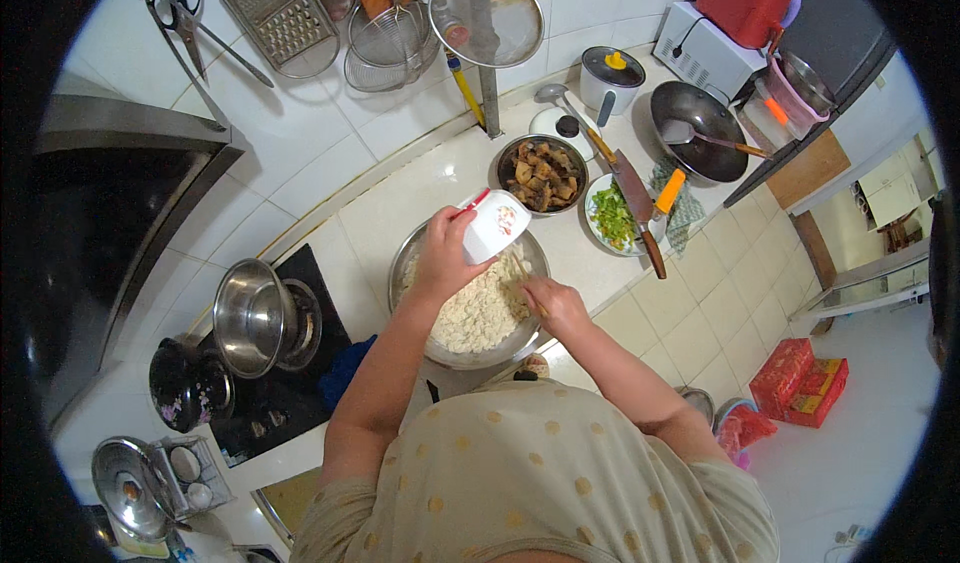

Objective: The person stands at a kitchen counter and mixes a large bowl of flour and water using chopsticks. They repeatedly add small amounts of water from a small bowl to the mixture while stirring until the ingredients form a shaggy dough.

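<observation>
A wide steel basin (495,353) on the counter holds pale, crumbly dough (476,312) in loose clumps. Above its far side, my left hand (444,252) grips a white bowl (491,233) tilted over the dough. The bowl's outer base bears a printed pattern, and its inside is hidden from me. A thin red strip (472,203) shows by my left fingertips; I cannot tell whether it belongs to the bowl. My right hand (555,306) is closed around wooden chopsticks (523,269), whose tips reach into the dough at the basin's right side.
Beyond the basin stand a pot of browned chunks (541,177) and a plate of chopped greens (611,214), with a cleaver (636,199) lying across the plate. Farther right is a wok (701,132). To the left, a steel bowl (251,315) rests by the black cooktop (300,398).
</observation>
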Motion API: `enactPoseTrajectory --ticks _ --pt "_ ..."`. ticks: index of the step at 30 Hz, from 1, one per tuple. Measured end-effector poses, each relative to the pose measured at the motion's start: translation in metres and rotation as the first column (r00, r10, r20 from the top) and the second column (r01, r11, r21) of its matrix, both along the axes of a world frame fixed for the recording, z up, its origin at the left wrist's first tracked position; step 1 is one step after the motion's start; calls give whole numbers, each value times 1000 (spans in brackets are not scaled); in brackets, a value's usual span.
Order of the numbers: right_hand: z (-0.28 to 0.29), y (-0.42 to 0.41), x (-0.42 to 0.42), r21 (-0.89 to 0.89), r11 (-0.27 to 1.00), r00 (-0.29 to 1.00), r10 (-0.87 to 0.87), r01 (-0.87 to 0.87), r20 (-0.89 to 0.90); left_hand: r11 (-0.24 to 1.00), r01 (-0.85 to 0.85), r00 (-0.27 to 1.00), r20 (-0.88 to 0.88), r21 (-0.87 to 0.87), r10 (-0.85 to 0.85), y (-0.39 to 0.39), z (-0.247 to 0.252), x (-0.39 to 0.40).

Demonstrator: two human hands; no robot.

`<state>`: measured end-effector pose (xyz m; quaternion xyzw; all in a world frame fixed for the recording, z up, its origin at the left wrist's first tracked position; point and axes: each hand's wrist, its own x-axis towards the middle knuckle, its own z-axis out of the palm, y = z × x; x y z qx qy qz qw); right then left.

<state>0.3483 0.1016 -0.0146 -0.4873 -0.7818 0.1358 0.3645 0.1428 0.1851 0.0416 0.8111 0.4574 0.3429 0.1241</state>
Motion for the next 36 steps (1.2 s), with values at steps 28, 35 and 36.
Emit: enactPoseTrajectory --ticks 28,35,36 --pt "-1 -51 4 -182 841 777 541 -510 322 963 -194 974 -78 185 211 -150 -21 -56" --pt "16 -61 -9 -61 762 610 561 -645 560 827 -530 610 594 -186 524 -248 13 -147" --pt "26 -70 -17 -126 798 684 575 -589 448 837 -478 474 725 -264 499 -264 6 -170"
